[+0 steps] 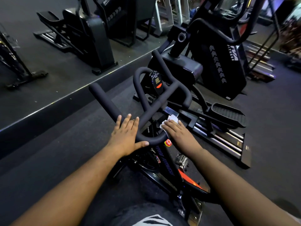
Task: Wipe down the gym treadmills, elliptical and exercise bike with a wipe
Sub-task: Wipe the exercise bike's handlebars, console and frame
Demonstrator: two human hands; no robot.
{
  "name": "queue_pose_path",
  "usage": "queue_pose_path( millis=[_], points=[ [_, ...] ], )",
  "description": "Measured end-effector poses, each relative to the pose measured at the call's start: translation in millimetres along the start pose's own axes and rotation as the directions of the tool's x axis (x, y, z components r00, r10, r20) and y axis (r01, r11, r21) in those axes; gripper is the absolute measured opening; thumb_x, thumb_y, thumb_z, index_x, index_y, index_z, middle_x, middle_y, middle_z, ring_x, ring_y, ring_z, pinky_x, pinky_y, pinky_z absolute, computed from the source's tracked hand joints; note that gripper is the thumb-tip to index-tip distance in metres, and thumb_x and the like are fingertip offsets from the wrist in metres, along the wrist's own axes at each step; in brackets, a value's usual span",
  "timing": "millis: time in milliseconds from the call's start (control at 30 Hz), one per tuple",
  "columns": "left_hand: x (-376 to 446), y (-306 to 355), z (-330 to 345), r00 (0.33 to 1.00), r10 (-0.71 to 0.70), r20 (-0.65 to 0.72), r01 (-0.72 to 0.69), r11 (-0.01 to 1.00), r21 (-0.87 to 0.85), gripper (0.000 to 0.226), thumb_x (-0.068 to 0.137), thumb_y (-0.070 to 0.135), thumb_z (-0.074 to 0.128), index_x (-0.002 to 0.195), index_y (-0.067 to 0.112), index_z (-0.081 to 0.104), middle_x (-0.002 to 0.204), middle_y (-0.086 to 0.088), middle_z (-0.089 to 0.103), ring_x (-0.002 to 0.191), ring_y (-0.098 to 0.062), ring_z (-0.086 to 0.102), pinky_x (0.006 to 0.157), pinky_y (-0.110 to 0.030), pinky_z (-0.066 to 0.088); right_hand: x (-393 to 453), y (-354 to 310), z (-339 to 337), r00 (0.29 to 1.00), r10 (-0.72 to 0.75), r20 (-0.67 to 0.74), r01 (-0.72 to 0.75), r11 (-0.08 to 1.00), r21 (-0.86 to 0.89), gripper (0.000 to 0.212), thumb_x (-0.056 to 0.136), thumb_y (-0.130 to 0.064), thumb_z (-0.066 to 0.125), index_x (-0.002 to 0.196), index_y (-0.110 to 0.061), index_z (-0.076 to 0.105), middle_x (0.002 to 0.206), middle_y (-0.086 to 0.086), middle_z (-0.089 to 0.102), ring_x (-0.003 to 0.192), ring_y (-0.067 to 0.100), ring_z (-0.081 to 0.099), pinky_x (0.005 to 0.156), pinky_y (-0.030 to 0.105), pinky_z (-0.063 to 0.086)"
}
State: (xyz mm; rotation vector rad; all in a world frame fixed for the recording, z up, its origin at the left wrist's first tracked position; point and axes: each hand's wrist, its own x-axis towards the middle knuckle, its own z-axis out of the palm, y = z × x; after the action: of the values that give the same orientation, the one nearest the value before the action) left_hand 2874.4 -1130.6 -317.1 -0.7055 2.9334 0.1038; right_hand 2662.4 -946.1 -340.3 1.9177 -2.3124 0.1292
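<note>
Where the dark rubber floor (pixel 53 132) meets the wall on the left, a long mirror (pixel 48 51) runs along the floor edge and shows reflections of black machines. Just right of that, the exercise bike (pixel 169 170) stands in the middle under the camera, its padded black handlebars (pixel 146 115) spreading into a straight left horn, a front loop and a curved right bar. The left hand (pixel 126 134) lies flat on the near left bend of the handlebars, fingers straight and spread, thumb resting along the rear curve; it grips nothing. A small console (pixel 156 83) with a grey screen and an orange button sits inside the front loop. Below the bars an orange-and-yellow knob (pixel 168 142) shows on the frame, which carries purple lettering and an orange panel lower down, with a metal pedal (pixel 182 161) beside it. The right hand (pixel 177 132) presses a crumpled white wipe (pixel 171 119) down on the right side of the handlebars near the stem, fingers extended over it and the wipe poking out past the fingertips. Beyond the hand, the elliptical (pixel 216 69) stands close beside the bike, black with a column of white arrow marks, its foot plate (pixel 228 115) and shiny rails (pixel 224 141) stretching toward the right. Far right, other gear is too blurred to identify.
</note>
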Motion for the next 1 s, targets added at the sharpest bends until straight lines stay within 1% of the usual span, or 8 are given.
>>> queue_pose_path(
  millis=[167,267,400,500,600,767,900,1000],
  points=[
    [6,15,-6,0.994,-0.105,0.013,0.105,0.994,-0.026,0.119,0.079,0.091,0.015,0.161,0.008,-0.011,0.171,-0.012,-0.008,0.154,-0.028,-0.025,0.122,-0.056,-0.018,11,38,-22,0.971,-0.199,0.134,0.164,0.957,0.238,0.056,0.097,0.0,0.056,0.147,-0.025,0.053,0.154,-0.003,0.048,0.144,0.016,0.041,0.121,0.031,0.029],
    [19,27,-12,0.983,-0.183,0.028,0.184,0.983,-0.026,0.117,0.084,0.09,0.02,0.16,0.008,-0.014,0.169,-0.016,-0.014,0.153,-0.032,-0.026,0.119,-0.059,-0.02,32,72,-33,0.977,-0.192,0.095,0.143,0.913,0.382,0.063,0.089,0.008,0.058,0.139,-0.03,0.061,0.148,-0.007,0.054,0.138,0.009,0.049,0.115,0.034,0.041],
    [47,41,-13,0.952,-0.305,0.017,0.306,0.952,-0.024,0.118,0.081,0.092,0.015,0.16,0.009,-0.012,0.17,-0.016,-0.007,0.157,-0.031,-0.013,0.119,-0.06,-0.019,75,86,-30,0.999,0.011,-0.045,0.005,0.936,0.351,0.068,0.086,0.009,0.056,0.146,-0.023,0.054,0.155,-0.001,0.047,0.143,0.019,0.044,0.117,0.036,0.038],
    [56,48,-8,0.925,-0.379,-0.013,0.379,0.926,-0.004,0.119,0.078,0.094,0.009,0.162,0.012,-0.006,0.171,-0.014,0.002,0.158,-0.03,0.0,0.121,-0.06,-0.015,76,81,-3,0.992,-0.091,0.087,0.062,0.954,0.292,0.062,0.094,0.003,0.05,0.153,-0.017,0.044,0.161,0.005,0.037,0.15,0.025,0.031,0.122,0.034,0.024],
    [54,50,-1,0.914,-0.396,-0.09,0.399,0.917,0.021,0.116,0.076,0.093,0.001,0.163,0.016,0.004,0.171,-0.012,0.009,0.157,-0.028,0.011,0.124,-0.057,-0.011,52,94,27,0.986,-0.165,0.014,0.153,0.939,0.309,0.062,0.087,0.007,0.048,0.147,-0.011,0.052,0.157,0.011,0.042,0.149,0.031,0.034,0.122,0.051,0.024],
    [55,55,2,0.893,-0.431,-0.128,0.439,0.898,0.039,0.11,0.077,0.092,0.005,0.163,0.023,0.012,0.17,-0.009,0.013,0.157,-0.026,0.015,0.125,-0.056,-0.006,33,122,19,0.988,-0.141,0.064,0.101,0.899,0.426,0.066,0.091,0.003,0.059,0.148,-0.029,0.051,0.16,-0.01,0.037,0.148,0.005,0.029,0.118,0.034,0.037],
    [58,59,-1,0.878,-0.458,-0.14,0.467,0.883,0.043,0.108,0.08,0.09,0.015,0.163,0.022,0.005,0.171,-0.006,0.009,0.158,-0.023,0.009,0.125,-0.053,-0.007,68,111,-25,0.995,-0.055,-0.081,0.091,0.817,0.569,0.063,0.086,-0.003,0.048,0.146,-0.022,0.054,0.153,-0.001,0.05,0.142,0.016,0.045,0.115,0.027,0.036],
    [57,59,2,0.863,-0.477,-0.165,0.487,0.873,0.022,0.112,0.082,0.089,0.026,0.164,0.015,0.001,0.171,-0.006,0.009,0.158,-0.022,0.007,0.126,-0.05,-0.005,100,66,-31,0.955,-0.248,-0.165,0.298,0.776,0.556,0.063,0.085,-0.006,0.047,0.147,-0.014,0.052,0.155,0.008,0.046,0.146,0.019,0.039,0.121,0.032,0.03]
  ],
)
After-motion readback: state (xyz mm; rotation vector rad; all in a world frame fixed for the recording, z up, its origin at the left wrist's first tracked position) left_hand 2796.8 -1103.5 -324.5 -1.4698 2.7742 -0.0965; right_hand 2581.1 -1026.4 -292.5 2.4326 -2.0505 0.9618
